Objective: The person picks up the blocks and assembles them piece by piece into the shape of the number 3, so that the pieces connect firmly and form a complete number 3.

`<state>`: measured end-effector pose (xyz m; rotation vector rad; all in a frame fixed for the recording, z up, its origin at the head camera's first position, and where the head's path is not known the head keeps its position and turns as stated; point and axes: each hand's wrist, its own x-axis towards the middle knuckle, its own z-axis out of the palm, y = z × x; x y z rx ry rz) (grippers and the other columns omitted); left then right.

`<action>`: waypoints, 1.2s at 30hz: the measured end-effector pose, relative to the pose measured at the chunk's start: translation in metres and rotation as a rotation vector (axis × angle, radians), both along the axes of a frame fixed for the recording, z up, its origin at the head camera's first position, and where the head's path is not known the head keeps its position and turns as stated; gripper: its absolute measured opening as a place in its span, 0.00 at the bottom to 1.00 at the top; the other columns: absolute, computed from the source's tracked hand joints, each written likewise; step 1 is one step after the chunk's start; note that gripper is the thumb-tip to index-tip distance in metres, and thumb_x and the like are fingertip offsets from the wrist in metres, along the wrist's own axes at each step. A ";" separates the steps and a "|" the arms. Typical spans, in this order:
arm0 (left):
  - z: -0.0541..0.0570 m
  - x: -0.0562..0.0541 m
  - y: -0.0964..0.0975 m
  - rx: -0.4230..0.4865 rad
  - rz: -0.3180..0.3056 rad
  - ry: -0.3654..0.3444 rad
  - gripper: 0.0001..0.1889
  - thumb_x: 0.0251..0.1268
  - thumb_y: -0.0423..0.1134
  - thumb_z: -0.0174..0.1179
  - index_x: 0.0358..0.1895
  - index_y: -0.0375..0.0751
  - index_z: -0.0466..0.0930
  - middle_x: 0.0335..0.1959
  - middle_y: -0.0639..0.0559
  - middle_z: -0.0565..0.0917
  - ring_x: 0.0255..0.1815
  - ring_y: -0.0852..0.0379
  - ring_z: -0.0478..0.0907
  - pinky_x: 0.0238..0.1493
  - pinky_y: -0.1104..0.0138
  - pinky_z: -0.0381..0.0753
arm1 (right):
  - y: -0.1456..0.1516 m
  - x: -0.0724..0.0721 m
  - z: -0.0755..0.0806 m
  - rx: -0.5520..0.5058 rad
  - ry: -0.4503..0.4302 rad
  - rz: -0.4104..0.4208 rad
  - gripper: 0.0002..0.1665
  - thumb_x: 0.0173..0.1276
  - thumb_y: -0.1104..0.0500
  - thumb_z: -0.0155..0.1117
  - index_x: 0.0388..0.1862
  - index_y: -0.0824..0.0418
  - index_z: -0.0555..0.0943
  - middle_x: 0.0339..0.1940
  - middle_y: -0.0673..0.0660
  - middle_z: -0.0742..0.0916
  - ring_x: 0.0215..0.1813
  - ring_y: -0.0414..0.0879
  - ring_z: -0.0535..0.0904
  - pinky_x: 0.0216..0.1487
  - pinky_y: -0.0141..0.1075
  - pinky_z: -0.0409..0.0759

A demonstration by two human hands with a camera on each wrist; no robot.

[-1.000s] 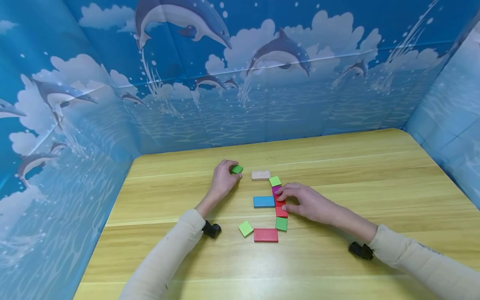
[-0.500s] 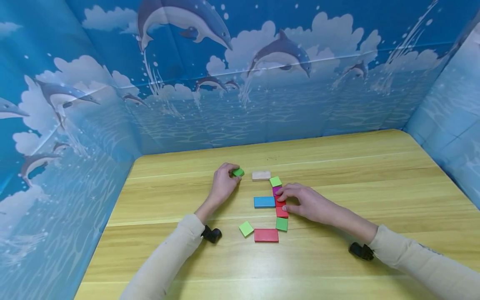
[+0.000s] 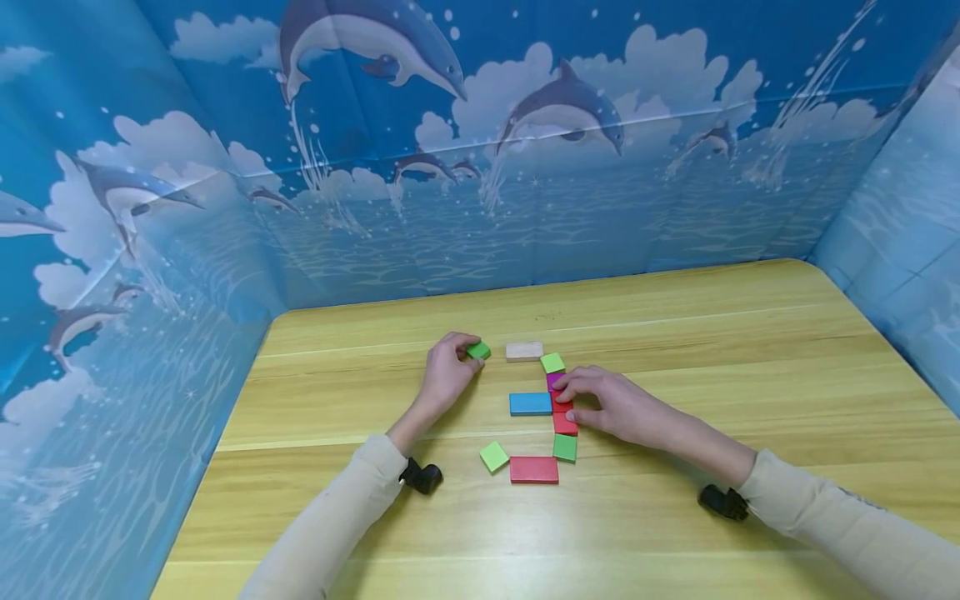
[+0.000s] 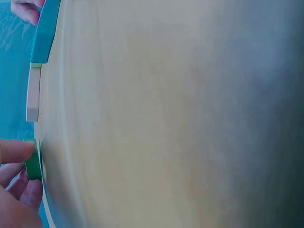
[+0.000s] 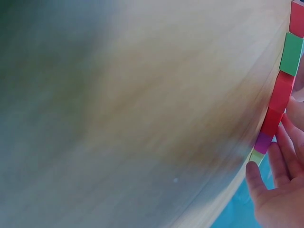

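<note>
My left hand (image 3: pixel 446 373) pinches a green block (image 3: pixel 477 351) between thumb and fingers, left of a pale wooden block (image 3: pixel 524 352). In the left wrist view that green block (image 4: pixel 33 166) is close to the tabletop; whether it touches cannot be told. My right hand (image 3: pixel 622 407) rests relaxed fingers and thumb on a column of blocks. From the far end the column runs light green (image 3: pixel 552 362), purple, two red blocks and a green block (image 3: pixel 565 448). The fingers partly cover the purple block (image 3: pixel 553 381) and upper red block; the thumb touches the lower red block (image 3: pixel 566 424).
A blue block (image 3: pixel 529 405) extends left from the column's middle. Near the column's near end lie a long red block (image 3: pixel 534 470) and a tilted light green block (image 3: pixel 493 457). A dolphin-print curtain (image 3: pixel 480 225) stands behind the wooden table (image 3: pixel 735 333).
My left hand has moved slightly towards the near side and right with the green block. The right hand stays in place on the column.
</note>
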<state>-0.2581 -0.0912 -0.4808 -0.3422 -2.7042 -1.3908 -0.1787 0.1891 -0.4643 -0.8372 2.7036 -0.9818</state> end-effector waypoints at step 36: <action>-0.002 0.007 0.014 -0.019 -0.072 -0.045 0.21 0.57 0.28 0.70 0.55 0.36 0.82 0.47 0.48 0.81 0.46 0.53 0.76 0.49 0.63 0.78 | 0.001 -0.002 -0.001 -0.001 -0.014 -0.009 0.15 0.65 0.60 0.70 0.51 0.49 0.84 0.62 0.47 0.78 0.66 0.52 0.70 0.62 0.49 0.72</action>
